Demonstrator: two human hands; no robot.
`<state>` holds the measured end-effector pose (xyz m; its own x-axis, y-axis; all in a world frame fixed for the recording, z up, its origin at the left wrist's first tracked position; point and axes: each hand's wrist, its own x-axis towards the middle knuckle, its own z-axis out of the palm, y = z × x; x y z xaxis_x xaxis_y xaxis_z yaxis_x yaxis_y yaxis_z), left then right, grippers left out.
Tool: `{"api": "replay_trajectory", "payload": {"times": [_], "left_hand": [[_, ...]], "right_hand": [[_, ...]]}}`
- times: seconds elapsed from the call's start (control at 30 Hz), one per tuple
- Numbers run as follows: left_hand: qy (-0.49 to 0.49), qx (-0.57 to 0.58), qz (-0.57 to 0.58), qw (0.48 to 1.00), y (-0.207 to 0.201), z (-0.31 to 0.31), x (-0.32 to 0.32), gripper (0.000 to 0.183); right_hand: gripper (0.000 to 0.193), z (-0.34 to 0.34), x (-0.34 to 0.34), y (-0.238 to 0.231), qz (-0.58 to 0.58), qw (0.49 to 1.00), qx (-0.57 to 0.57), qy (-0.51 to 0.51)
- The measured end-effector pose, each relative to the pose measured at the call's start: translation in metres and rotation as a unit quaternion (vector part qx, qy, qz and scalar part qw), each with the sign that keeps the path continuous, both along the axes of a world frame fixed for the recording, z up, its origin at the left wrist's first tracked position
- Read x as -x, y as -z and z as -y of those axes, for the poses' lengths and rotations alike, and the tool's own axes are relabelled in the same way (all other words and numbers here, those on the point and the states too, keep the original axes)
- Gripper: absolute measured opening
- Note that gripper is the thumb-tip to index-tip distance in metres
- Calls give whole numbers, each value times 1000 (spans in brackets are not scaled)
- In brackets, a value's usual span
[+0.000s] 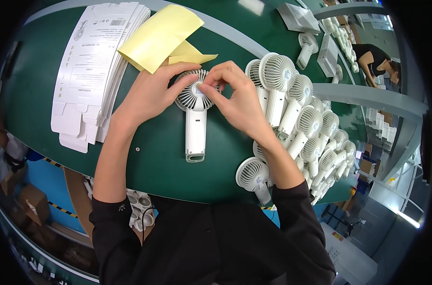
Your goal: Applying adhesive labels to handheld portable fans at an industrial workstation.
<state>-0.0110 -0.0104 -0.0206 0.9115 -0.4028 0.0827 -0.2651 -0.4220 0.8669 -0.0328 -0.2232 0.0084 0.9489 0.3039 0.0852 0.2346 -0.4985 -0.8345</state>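
Observation:
A white handheld fan lies on the green table in front of me, handle toward me, with a wrist loop at its lower end. My left hand grips the round grille from the left, its thumb reaching over to the hub. From the right, my right hand has its fingers curled and pinched at the hub, thumb touching beside a small pale sticker. Anything between those fingertips is too small to make out. Behind my left hand, a curled yellow sheet stands partly over its fingers.
A stack of flat white printed boxes lies to the left. Many similar white fans are heaped at the right, close to my right forearm. A small round pinkish piece rests on the table. Another person is at the far right.

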Motion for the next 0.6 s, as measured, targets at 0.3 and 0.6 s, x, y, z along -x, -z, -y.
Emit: {"api": "replay_trajectory", "payload": {"times": [0.3,0.6], "left_hand": [[-1,4,-12,1000,0,-2,2,28],[-205,168,125,956,-23,0,-3,25]], "right_hand": [[49,-3,5,-1,147,951,252,106],[92,-17,-38,-34,-24,982,175,72]]}}
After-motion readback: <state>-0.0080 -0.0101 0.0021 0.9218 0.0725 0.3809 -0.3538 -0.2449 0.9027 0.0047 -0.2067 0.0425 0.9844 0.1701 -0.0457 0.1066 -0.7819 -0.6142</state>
